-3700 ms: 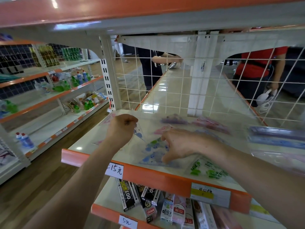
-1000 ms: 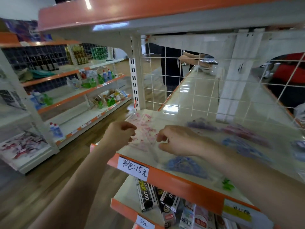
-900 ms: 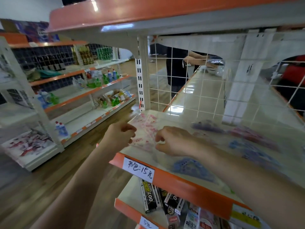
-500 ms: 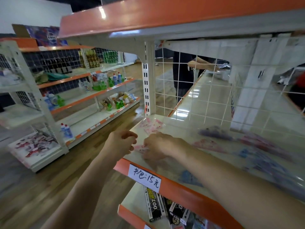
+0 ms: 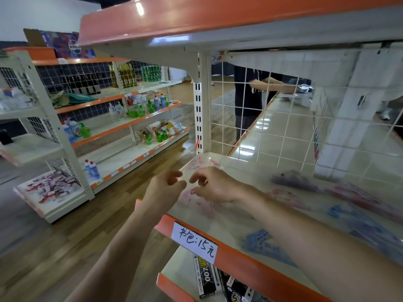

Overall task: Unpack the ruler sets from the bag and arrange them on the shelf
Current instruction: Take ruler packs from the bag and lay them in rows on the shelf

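Floor: brown wood-effect planks, glossy, with glare at the aisle end. Wall: plain white, upper left.

The shelf is cream steel with an orange front lip. It is carried on a slotted white upright and backed by a white wire-grid panel.

Across the aisle stands a second gondola unit of the same make. It is stocked with green bottles, blue-and-white bottles and dark bottles (labels too small to read). A printed poster sits on its top.

A ceiling light reflection shows on the orange upper lip. Beyond the grid, a person in a dark top stands at the far side.
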Demonstrator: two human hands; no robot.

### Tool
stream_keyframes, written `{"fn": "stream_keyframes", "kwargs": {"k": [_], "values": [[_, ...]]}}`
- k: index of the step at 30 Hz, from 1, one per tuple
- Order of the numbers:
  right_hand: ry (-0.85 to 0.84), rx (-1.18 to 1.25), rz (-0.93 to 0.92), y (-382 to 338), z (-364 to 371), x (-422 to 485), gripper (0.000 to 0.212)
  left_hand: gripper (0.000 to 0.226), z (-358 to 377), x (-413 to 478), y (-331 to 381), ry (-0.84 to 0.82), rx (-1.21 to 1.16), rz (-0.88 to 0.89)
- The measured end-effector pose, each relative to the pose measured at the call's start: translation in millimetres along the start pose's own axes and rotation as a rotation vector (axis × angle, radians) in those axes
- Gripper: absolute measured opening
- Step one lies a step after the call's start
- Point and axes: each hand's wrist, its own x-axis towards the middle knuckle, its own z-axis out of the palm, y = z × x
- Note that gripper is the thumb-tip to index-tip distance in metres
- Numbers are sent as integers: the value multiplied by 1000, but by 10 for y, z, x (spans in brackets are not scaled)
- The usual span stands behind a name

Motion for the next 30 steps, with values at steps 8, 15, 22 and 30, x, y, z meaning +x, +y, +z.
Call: {"fn": "stream_keyframes", "kwargs": {"k": [8,15,22,30], "values": [[111,487,55,32,-91,138,14,71,78,70,-1,106,-152,-61],[88,121,123,1,-37,540,28,34,-10,126,-64,131,-338,-80],[189,-673,250,-13,25,1129,44,30,-133,216,-154,219,-256,39],[58,-974,334,-33,270,1474,42,27,-300,267,-302,296,-274,36]]}}
